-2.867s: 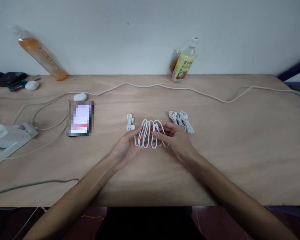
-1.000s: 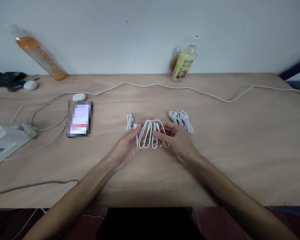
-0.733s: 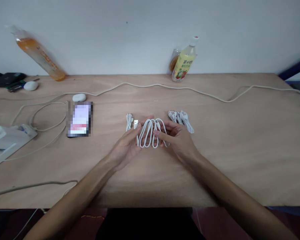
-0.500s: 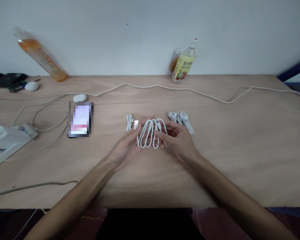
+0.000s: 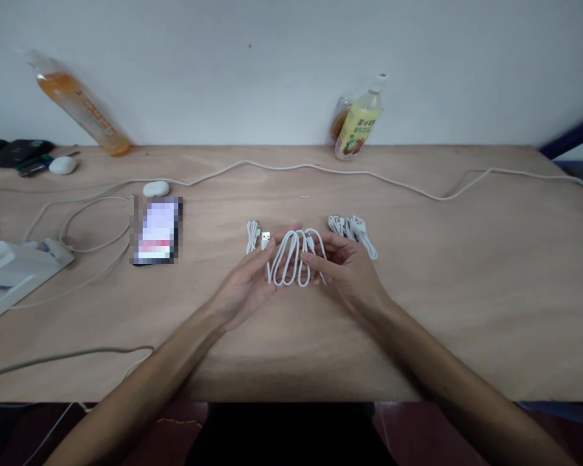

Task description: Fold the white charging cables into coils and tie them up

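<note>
Both my hands hold a looped white cable (image 5: 291,259) over the middle of the wooden table (image 5: 291,336). My left hand (image 5: 245,285) cups the loops from the left, thumb up by the cable's USB plug (image 5: 265,237). My right hand (image 5: 342,268) pinches the loops from the right with fingers curled. A small coiled white cable (image 5: 252,235) lies just left of the hands. Another bundled white cable (image 5: 354,233) lies just right of them.
A phone (image 5: 156,230) lies left of centre, a white earbud case (image 5: 155,188) above it. A long white cord (image 5: 320,169) runs across the back. A yellow drink bottle (image 5: 357,123) and a tilted orange bottle (image 5: 80,107) stand at the wall. A power strip (image 5: 53,249) sits far left.
The loops were gathered tighter between my hands, and the USB plug has come up beside my left thumb. The hands stay in the same place.
</note>
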`<state>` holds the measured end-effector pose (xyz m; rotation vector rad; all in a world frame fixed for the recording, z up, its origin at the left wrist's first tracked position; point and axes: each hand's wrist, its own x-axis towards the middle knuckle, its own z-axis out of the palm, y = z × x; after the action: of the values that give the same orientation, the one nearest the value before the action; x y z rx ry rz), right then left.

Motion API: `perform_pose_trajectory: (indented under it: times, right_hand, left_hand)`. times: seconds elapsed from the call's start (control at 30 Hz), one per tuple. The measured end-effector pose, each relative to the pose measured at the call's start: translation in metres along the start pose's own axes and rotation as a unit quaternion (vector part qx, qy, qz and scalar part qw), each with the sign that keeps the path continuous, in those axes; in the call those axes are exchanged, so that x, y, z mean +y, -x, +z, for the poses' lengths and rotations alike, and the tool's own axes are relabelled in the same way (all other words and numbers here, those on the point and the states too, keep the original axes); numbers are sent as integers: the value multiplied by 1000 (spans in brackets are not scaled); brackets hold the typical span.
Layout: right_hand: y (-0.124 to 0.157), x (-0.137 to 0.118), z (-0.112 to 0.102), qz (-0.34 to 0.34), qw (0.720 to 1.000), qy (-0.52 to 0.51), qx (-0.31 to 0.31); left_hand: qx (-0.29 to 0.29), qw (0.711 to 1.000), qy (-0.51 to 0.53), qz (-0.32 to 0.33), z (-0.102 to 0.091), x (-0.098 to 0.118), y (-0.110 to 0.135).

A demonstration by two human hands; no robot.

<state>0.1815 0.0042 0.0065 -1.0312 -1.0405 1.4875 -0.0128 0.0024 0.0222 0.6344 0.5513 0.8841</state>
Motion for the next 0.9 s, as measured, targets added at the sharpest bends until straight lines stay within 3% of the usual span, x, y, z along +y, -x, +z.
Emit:
perform_pose_trajectory:
  times: [0.9]
  right_hand:
    - [1,0,0,2,1000,7,-4]
  left_hand:
    - [1,1000,9,-5,2,2,1]
